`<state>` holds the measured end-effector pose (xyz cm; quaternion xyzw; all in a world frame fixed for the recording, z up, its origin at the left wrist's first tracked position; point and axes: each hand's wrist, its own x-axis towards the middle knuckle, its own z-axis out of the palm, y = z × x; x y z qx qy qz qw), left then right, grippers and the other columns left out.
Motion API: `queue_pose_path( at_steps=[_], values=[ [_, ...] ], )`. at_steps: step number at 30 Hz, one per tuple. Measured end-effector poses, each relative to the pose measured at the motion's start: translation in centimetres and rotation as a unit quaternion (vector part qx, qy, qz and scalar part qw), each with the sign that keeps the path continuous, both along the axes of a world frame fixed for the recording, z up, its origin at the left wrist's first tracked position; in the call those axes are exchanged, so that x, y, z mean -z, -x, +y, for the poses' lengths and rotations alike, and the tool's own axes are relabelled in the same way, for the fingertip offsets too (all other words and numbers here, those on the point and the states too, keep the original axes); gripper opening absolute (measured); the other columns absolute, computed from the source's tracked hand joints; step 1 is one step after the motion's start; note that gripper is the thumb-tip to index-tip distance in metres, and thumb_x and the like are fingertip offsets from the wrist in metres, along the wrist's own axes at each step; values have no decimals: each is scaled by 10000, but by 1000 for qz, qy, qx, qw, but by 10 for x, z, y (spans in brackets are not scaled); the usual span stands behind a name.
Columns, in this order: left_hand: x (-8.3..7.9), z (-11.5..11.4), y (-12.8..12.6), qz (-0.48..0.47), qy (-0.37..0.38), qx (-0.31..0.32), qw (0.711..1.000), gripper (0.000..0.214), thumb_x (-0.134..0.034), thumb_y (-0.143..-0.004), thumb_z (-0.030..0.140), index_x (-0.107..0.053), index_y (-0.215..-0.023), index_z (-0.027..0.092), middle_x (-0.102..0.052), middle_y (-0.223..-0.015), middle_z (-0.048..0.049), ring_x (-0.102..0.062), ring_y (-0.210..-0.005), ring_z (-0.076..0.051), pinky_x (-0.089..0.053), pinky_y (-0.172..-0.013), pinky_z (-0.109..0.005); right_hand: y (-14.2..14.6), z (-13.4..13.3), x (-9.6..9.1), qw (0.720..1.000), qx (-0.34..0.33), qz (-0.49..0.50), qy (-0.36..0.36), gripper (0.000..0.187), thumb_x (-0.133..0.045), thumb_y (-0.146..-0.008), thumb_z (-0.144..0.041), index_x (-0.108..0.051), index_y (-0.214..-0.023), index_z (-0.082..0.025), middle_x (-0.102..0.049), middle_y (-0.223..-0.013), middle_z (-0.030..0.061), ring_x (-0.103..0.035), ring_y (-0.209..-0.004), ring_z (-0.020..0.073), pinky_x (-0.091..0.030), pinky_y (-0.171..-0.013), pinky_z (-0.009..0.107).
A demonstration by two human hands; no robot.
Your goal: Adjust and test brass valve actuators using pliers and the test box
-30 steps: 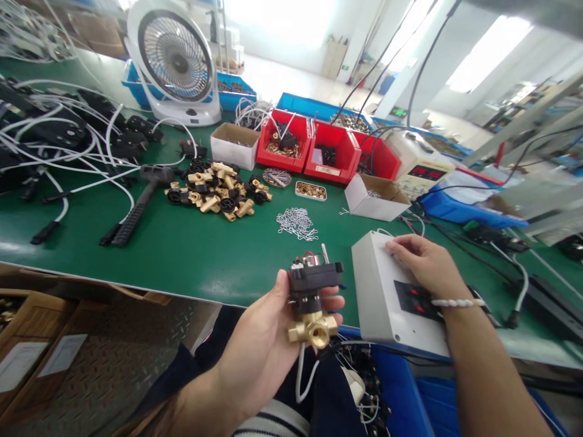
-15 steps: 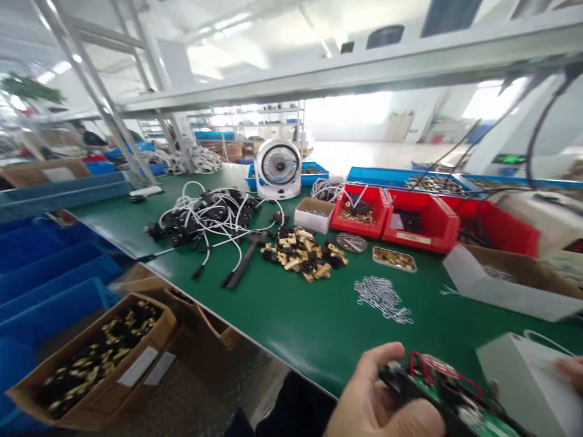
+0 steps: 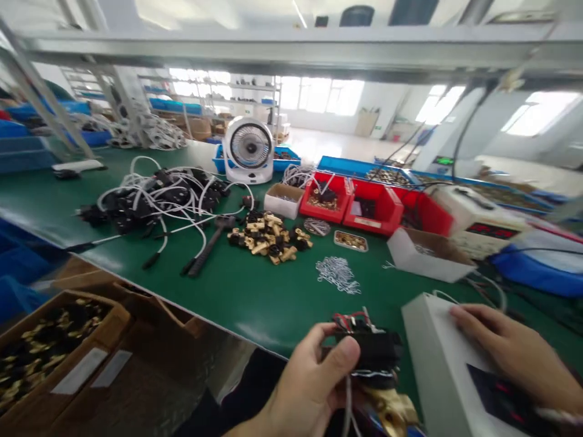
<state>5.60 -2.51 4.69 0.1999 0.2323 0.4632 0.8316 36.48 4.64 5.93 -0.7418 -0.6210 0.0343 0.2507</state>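
In the lower middle my left hand [image 3: 314,376] is closed on a black electronic housing [image 3: 376,350] with red wires at its top. A brass fitting [image 3: 394,409] shows just below the housing; whether the two are joined is unclear. At the right my right hand [image 3: 510,346] lies on top of a white box [image 3: 437,352], fingers stretched out, holding nothing. That box has a dark panel [image 3: 501,394] with faint red lights, partly covered by the hand. Beyond my left hand lies a pile of bent metal wire clips [image 3: 337,274] on the green bench [image 3: 237,303].
Brass valves [image 3: 268,237], a hammer [image 3: 209,246] and tangled black-and-white cables [image 3: 159,197] lie left of centre. Red bins [image 3: 373,209], a small fan [image 3: 249,149] and a power supply with red digits [image 3: 483,221] stand behind. A carton of brass parts [image 3: 86,364] sits below the bench edge.
The view has swung right. My left hand has turned the housing, so its green board no longer faces up and the brass fitting shows. My right hand has come further into view over the white box.
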Motion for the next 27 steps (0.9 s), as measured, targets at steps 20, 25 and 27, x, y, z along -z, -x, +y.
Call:
queue_pose_path(
  at_steps=[20, 25, 27],
  values=[
    [-20, -13, 9, 72, -57, -19, 996, 490, -827, -734, 336, -664, -1174, 195, -739, -1099, -80, -696, -1018, -230, -542, -881, -250, 16, -8, -5, 996, 1, 86, 27, 380, -550, -720, -560, -659, -698, -196, -666, -640, 34, -567, -602, 193, -412, -582, 306],
    [-13, -8, 9, 13, -2, 65, 998, 493, -592, -897, 512, -674, -1155, 100, -729, -1042, -177, -697, -966, -292, -562, -839, -379, 16, -9, -3, 996, -4, 90, 28, 375, -549, -737, -557, -649, -706, -196, -664, -641, 33, -555, -591, 183, -406, -575, 298],
    [-11, -7, 8, 29, 3, 53, 998, 455, -602, -900, 488, -689, -1123, 102, -737, -997, -162, -703, -928, -268, -563, -816, -346, 17, -9, -3, 996, -2, 90, 26, 381, -547, -738, -561, -645, -706, -195, -665, -647, 35, -554, -597, 183, -408, -581, 299]
  ],
)
